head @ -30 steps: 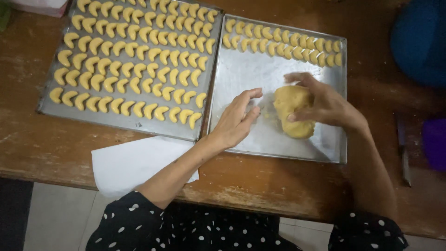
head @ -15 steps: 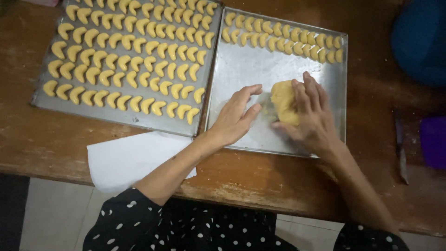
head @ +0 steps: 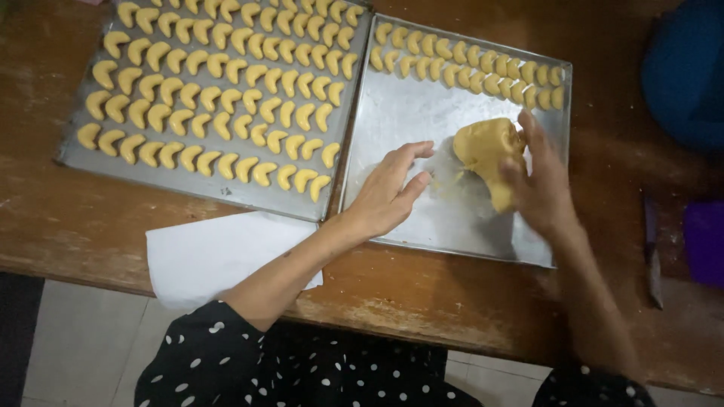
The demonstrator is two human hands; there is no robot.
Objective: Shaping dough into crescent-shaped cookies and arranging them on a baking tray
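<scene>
A yellow lump of dough (head: pixel 486 154) rests on the right metal baking tray (head: pixel 422 120). My right hand (head: pixel 539 185) cups the dough from its right side, fingers pressed against it. My left hand (head: pixel 388 192) hovers over the tray just left of the dough, fingers apart, holding nothing that I can see. Along the far edge of this tray runs a double row of small crescent dough pieces (head: pixel 471 64).
A second metal tray (head: pixel 83 158) to the left is filled with several rows of crescent pieces (head: pixel 219 83). A white sheet of paper (head: pixel 219 256) hangs over the wooden table's near edge. A knife (head: pixel 652 249), a purple object (head: pixel 705 241) and a blue object (head: pixel 686 68) sit at right.
My right hand has shifted to the dough's right side and the lump has tilted up toward the far edge. My left hand stays close beside it, fingers still spread.
</scene>
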